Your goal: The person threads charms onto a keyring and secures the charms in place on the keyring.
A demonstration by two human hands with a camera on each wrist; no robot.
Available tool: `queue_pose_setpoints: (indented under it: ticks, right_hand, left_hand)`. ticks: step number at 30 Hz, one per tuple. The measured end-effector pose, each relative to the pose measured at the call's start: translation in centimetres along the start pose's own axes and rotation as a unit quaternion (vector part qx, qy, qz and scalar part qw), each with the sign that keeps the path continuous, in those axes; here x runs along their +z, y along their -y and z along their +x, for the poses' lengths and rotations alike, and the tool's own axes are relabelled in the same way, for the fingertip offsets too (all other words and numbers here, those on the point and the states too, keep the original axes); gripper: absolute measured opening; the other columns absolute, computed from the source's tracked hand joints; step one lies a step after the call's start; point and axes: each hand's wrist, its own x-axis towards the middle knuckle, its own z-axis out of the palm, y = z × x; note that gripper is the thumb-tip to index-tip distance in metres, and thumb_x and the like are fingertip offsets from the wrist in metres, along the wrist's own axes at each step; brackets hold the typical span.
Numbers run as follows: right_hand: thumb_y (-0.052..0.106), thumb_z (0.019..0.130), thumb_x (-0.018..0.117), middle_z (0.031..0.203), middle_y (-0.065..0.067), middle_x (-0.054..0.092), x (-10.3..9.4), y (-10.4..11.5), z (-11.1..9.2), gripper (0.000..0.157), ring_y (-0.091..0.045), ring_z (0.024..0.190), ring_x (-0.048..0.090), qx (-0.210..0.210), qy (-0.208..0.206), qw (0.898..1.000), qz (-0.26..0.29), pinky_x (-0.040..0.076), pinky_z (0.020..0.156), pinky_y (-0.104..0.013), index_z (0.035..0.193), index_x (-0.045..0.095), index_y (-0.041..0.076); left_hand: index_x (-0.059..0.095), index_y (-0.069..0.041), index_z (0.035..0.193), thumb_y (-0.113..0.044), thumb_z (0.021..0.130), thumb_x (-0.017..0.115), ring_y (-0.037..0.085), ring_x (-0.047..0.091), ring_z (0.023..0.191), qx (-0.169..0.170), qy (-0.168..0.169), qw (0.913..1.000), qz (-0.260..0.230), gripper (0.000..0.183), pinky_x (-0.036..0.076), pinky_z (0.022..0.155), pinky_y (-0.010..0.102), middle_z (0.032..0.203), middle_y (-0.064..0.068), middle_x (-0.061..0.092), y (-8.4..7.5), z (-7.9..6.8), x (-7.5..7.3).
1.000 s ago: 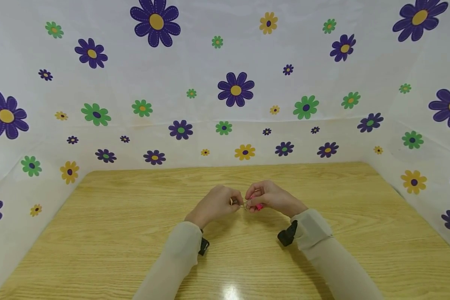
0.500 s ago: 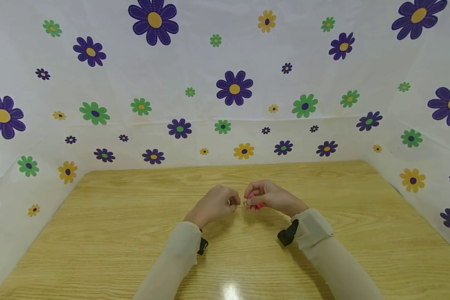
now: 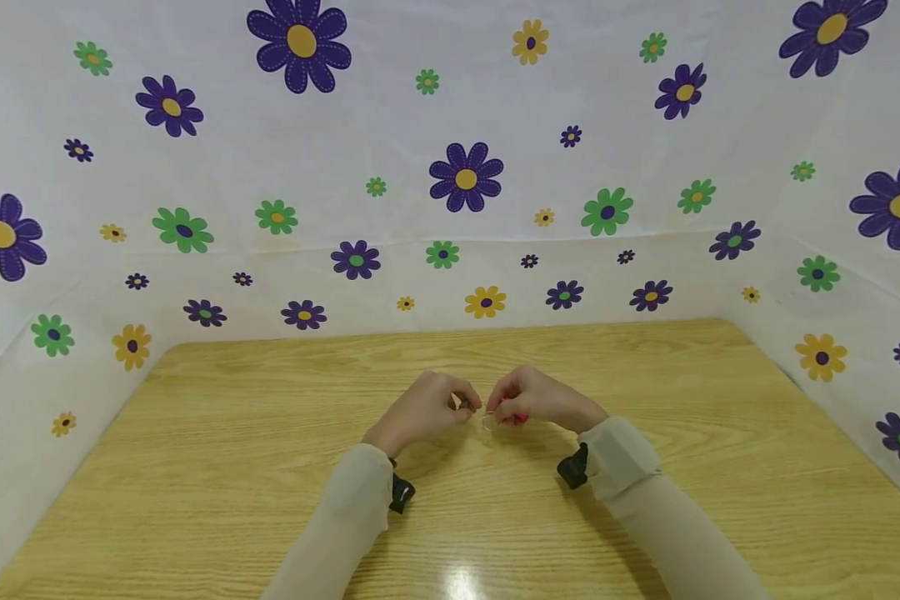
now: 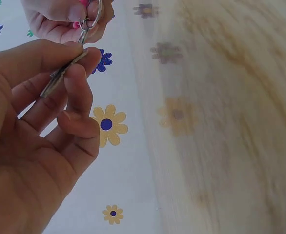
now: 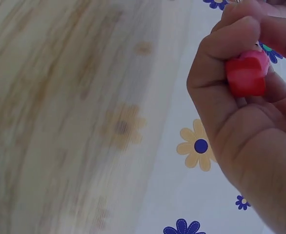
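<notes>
L hand [image 4: 40, 122] pinches a flat metal piece [image 4: 61, 77] (prob. a key; edge-on, hard to tell). R hand [image 3: 543, 398] grips a pink-red charm [image 5: 247, 78], w/ a wire ring [image 4: 100, 13] to its left, btwn the hands, over the table's [image 3: 217, 467] far half. Best: steady the ring, line the metal piece up w/ it, ease, don't yank. Ring thin, round, shiny; metal piece dull, thin; charm smooth, chunky; table wood-grained.

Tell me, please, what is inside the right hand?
The right hand holds a pink and red object. Only part of it shows; the hand covers the rest, so its full shape cannot be seen. A metal ring shows beside the hand.
</notes>
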Motion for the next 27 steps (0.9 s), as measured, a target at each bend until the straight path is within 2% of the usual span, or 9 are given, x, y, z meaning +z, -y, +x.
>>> queue_pose_setpoints:
  ticks: [4, 8, 13, 16, 21, 24, 27]
  right_hand:
    - [-0.008, 0.091, 0.057, 0.070, -0.005, 0.060, 0.1, 0.2, 0.1, 0.014, -0.013, 0.061, 0.048, 0.002, 0.007, 1.000, -0.003, 0.043, 0.060, -0.026, 0.097, 0.069, -0.013]
    - [-0.008, 0.093, 0.058, 0.072, -0.006, 0.061, 0.2, 0.4, 0.2, 0.013, -0.011, 0.061, 0.048, 0.006, 0.022, 1.000, -0.015, 0.044, 0.059, -0.025, 0.099, 0.069, -0.011]
    - [-0.005, 0.094, 0.053, 0.068, -0.002, 0.054, 0.1, 0.1, 0.3, 0.014, -0.010, 0.057, 0.043, 0.007, 0.022, 1.000, -0.008, 0.039, 0.054, -0.024, 0.095, 0.066, -0.010]
    - [-0.002, 0.096, 0.052, 0.071, -0.003, 0.054, -0.2, -0.3, 0.2, 0.015, -0.011, 0.058, 0.044, 0.005, 0.015, 0.999, 0.031, 0.038, 0.053, -0.024, 0.097, 0.062, -0.012]
    - [0.000, 0.101, 0.051, 0.081, -0.007, 0.058, -0.4, -0.5, 0.2, 0.013, -0.013, 0.064, 0.049, -0.007, 0.003, 0.991, 0.130, 0.042, 0.056, -0.023, 0.101, 0.059, -0.010]
    - [-0.001, 0.102, 0.051, 0.083, -0.007, 0.058, -0.5, -0.6, 0.1, 0.010, -0.013, 0.066, 0.050, -0.018, 0.007, 0.988, 0.154, 0.042, 0.058, -0.022, 0.098, 0.060, -0.004]
    - [0.001, 0.102, 0.051, 0.084, -0.007, 0.058, -0.7, -0.7, -0.1, 0.011, -0.013, 0.066, 0.050, -0.031, 0.020, 0.988, 0.149, 0.042, 0.059, -0.023, 0.096, 0.060, -0.001]
  left_hand:
    - [0.078, -0.002, 0.099, 0.004, 0.092, 0.069, 0.014, 0.069, 0.085, -0.016, 0.004, 0.9997, -0.020, 0.013, 0.054, 0.072, 0.023, 0.096, 0.004, 0.075, 0.1, -0.1, -0.1]
    - [0.078, -0.002, 0.099, 0.003, 0.093, 0.069, 0.013, 0.069, 0.084, -0.023, 0.004, 0.9996, -0.018, 0.012, 0.054, 0.070, 0.022, 0.095, 0.004, 0.075, 0.1, -0.1, -0.3]
    - [0.077, -0.002, 0.098, 0.004, 0.093, 0.068, 0.010, 0.067, 0.080, -0.026, 0.000, 0.9995, -0.017, 0.012, 0.053, 0.068, 0.022, 0.095, 0.004, 0.074, 0.2, -0.2, -0.5]
    - [0.077, -0.001, 0.097, 0.005, 0.093, 0.067, 0.010, 0.065, 0.079, -0.026, -0.001, 0.9993, -0.029, 0.012, 0.052, 0.067, 0.022, 0.094, 0.005, 0.074, 0.4, -0.3, -0.3]
    - [0.076, 0.001, 0.098, 0.005, 0.095, 0.064, 0.008, 0.063, 0.077, -0.012, 0.024, 0.9985, -0.048, 0.013, 0.051, 0.067, 0.021, 0.097, 0.009, 0.074, 0.6, -0.4, 0.2]
    - [0.075, 0.000, 0.099, 0.004, 0.096, 0.062, 0.010, 0.063, 0.078, -0.016, 0.016, 0.9976, -0.065, 0.014, 0.051, 0.069, 0.022, 0.100, 0.007, 0.074, 0.6, -0.3, 0.3]
    - [0.075, 0.001, 0.102, 0.003, 0.097, 0.061, 0.017, 0.067, 0.083, -0.029, 0.000, 0.9943, -0.103, 0.014, 0.052, 0.071, 0.024, 0.101, 0.006, 0.074, 0.7, -0.3, -0.1]
